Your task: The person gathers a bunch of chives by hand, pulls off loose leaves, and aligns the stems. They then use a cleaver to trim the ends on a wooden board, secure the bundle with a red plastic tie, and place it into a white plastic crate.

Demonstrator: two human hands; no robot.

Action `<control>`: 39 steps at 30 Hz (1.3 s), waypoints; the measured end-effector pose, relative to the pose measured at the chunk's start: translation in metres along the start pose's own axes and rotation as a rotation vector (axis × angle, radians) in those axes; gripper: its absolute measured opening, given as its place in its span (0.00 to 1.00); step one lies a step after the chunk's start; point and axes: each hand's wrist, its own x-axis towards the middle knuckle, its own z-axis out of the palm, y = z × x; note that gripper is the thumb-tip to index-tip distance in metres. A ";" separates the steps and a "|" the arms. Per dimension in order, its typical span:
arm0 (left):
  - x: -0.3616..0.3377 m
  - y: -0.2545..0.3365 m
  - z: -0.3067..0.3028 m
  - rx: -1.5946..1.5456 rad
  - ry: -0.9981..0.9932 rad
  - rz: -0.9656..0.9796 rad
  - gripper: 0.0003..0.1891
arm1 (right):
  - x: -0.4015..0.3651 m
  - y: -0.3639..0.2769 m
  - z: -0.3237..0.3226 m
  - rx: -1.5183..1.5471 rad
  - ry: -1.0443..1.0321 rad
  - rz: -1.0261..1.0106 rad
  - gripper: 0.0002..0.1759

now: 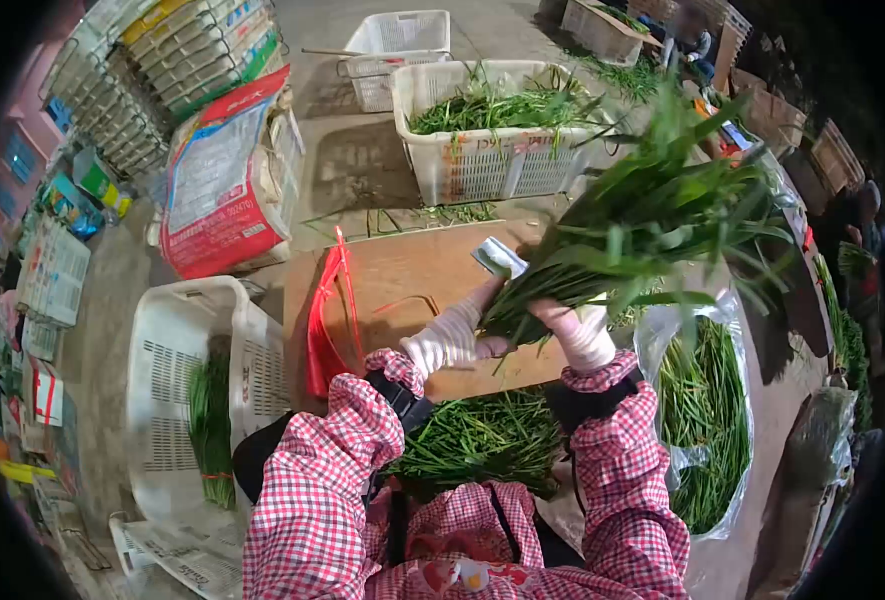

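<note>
A large bunch of long green leaves (652,215), looking like garlic chives, is held up over the right part of a brown board (392,270). Its stem ends point toward me, and the leaf tips fan out to the far right, slightly blurred. My left hand (454,335), in a striped white covering, is closed around the lower left of the stems. Against their right side, my right hand (569,325) grips too; its fingers are partly hidden by leaves. Red ties (324,335) lie on the board's left side. Below it, loose cut greens (482,435) lie close to my lap.
To my left, a white crate (152,390) contains a tied green bundle (210,430). At right, a clear plastic bag (742,420) holds more greens. Beyond the board stand a leaf-filled crate (432,165), another white crate (397,40) and a red-and-white sack (222,190).
</note>
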 end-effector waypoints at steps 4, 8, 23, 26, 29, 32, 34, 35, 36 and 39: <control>-0.003 -0.062 -0.017 -0.032 0.033 -0.063 0.38 | 0.002 0.059 0.008 -0.090 -0.083 0.126 0.27; 0.007 -0.094 -0.012 -1.116 0.268 -0.393 0.25 | 0.013 0.080 0.019 -0.089 -0.080 0.098 0.27; -0.080 0.011 0.033 -0.919 0.079 -0.228 0.44 | 0.032 0.022 -0.004 0.392 -0.042 0.648 0.13; -0.125 -0.034 0.076 -1.218 0.162 -0.424 0.43 | 0.013 0.069 0.005 0.419 0.019 0.541 0.15; -0.148 -0.076 0.104 -1.469 0.238 -0.340 0.35 | -0.009 0.114 0.014 0.518 0.037 0.803 0.17; -0.149 -0.094 0.116 -1.249 0.567 -0.508 0.30 | -0.028 0.133 0.025 0.272 0.107 0.728 0.33; -0.143 -0.098 0.117 -1.447 0.430 -0.454 0.31 | -0.042 0.153 0.021 0.021 0.084 0.639 0.48; -0.137 -0.090 0.118 -1.470 0.386 -0.460 0.30 | -0.048 0.147 0.018 -0.071 0.057 0.630 0.47; -0.133 -0.082 0.120 -1.492 0.342 -0.465 0.29 | -0.056 0.143 0.012 -0.163 0.029 0.620 0.47; -0.132 -0.096 0.124 -1.444 0.460 -0.485 0.28 | -0.088 0.137 -0.008 -0.167 0.258 0.562 0.43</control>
